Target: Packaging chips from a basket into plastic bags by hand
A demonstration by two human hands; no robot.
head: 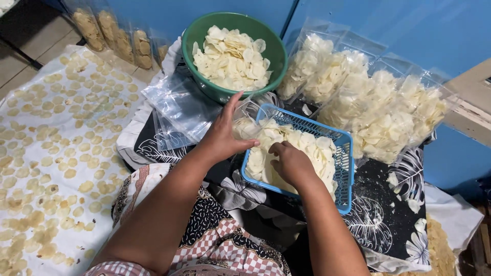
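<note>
My left hand [223,134] grips the mouth of a clear plastic bag [244,127] partly filled with pale crackers, held at the left rim of a blue plastic basket [343,168]. My right hand [289,162] is inside that basket, fingers curled down into the heap of white crackers [312,148]. Whether it holds any is hidden by the hand's back. A green bowl [279,53] heaped with the same crackers stands just beyond the basket.
Empty clear bags [179,107] lie left of the bowl. Filled cracker bags [378,112] lean against the blue wall at right, more [115,36] at the back left. Small round crackers are spread on a white sheet [51,153] at left. Dark patterned cloth [378,204] covers the floor.
</note>
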